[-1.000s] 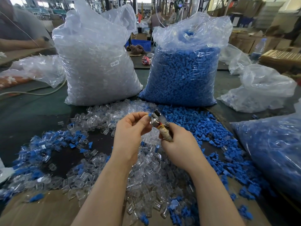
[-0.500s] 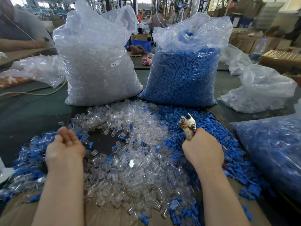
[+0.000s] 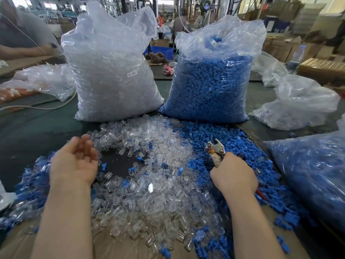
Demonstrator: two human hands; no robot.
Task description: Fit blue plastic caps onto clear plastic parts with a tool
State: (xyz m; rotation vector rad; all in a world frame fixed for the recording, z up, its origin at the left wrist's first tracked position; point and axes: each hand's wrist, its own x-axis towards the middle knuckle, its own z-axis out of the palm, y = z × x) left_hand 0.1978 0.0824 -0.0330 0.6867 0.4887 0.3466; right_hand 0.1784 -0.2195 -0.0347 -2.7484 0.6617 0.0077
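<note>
A heap of clear plastic parts point(image 3: 158, 186) covers the middle of the table. Loose blue caps point(image 3: 240, 146) lie to its right. My right hand point(image 3: 233, 176) grips a plier-like metal tool point(image 3: 214, 148) by its wrapped handle, with the jaws pointing up over the blue caps. My left hand point(image 3: 74, 161) hovers above the left edge of the clear heap, fingers relaxed and blurred, holding nothing. Assembled parts with blue caps point(image 3: 31, 184) are piled at the far left.
Two tall bags stand behind the heaps, one of clear parts point(image 3: 113, 71) and one of blue caps point(image 3: 211, 81). Another blue-filled bag point(image 3: 313, 176) lies at the right. Crumpled plastic bags point(image 3: 296, 105) sit at the back right. A person point(image 3: 22, 38) works at the far left.
My hands separated from the middle. The left hand swung out to the left pile, let go of its part, and now drifts back rightward. The right hand carried the tool to the blue caps.
</note>
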